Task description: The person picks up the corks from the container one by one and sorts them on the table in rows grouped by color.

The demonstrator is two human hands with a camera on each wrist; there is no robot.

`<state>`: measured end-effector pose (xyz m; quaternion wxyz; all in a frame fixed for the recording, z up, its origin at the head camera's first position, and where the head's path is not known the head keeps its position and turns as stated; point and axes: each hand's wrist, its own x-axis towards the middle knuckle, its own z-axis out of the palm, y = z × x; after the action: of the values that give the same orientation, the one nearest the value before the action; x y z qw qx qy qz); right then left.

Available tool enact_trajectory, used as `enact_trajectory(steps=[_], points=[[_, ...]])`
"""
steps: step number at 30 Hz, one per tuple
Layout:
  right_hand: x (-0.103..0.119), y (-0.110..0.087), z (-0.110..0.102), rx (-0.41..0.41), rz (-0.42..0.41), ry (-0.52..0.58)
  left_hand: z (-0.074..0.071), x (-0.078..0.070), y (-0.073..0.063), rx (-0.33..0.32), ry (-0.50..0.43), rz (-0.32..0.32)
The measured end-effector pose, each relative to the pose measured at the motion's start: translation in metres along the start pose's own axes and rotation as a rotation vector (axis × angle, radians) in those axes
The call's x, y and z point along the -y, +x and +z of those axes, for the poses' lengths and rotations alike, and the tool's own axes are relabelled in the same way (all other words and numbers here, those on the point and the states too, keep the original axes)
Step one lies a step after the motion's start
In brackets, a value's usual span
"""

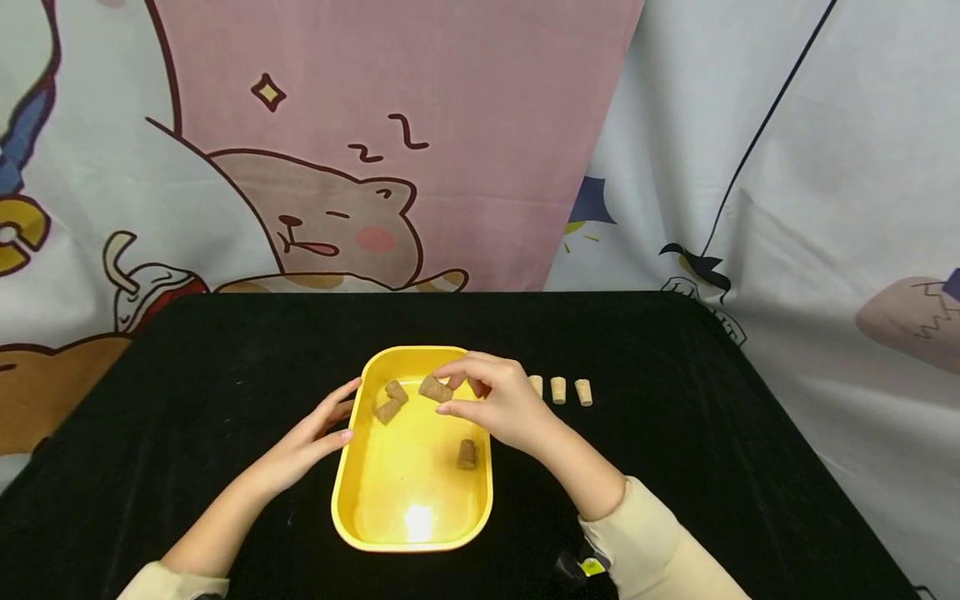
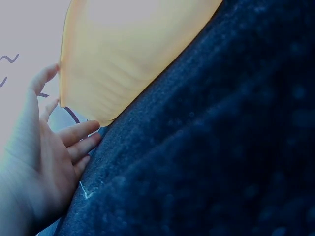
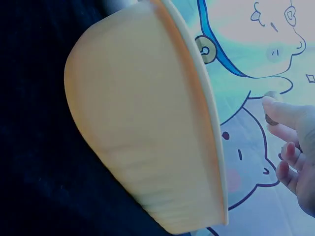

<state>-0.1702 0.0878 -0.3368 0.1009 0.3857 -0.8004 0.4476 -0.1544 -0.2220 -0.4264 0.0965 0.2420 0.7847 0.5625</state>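
Pinching a cork (image 1: pixel 435 388) between thumb and fingertips, the right hand (image 1: pixel 498 402) holds it over the tray's (image 1: pixel 352 467) far end. 3 corks (image 1: pixel 467 453) lie inside. The left hand (image 1: pixel 315 433), fingers straight, touches the tray's left rim. 3 pale corks (image 1: pixel 558 390) stand just right on the table (image 1: pixel 675 467).

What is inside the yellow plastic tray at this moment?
Three brown cork stoppers lie in the yellow plastic tray: two touching at the far left, one near the right wall. The right hand holds a fourth above it, covering the far right corner.
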Motion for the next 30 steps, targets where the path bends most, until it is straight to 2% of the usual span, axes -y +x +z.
enact_trajectory(steps=[6,16,25,30], points=[[-0.003,-0.012,-0.011,-0.066,0.078,-0.053,0.000,-0.001,0.001,0.001,0.001,0.005],[-0.019,-0.036,-0.022,-0.108,0.242,-0.108,0.000,-0.002,0.000,-0.003,0.007,-0.007],[-0.040,-0.059,-0.027,-0.192,0.322,-0.158,0.000,0.000,0.000,-0.001,-0.006,0.000],[-0.045,-0.066,-0.020,-0.210,0.443,-0.159,0.000,0.000,0.001,-0.002,0.002,-0.006]])
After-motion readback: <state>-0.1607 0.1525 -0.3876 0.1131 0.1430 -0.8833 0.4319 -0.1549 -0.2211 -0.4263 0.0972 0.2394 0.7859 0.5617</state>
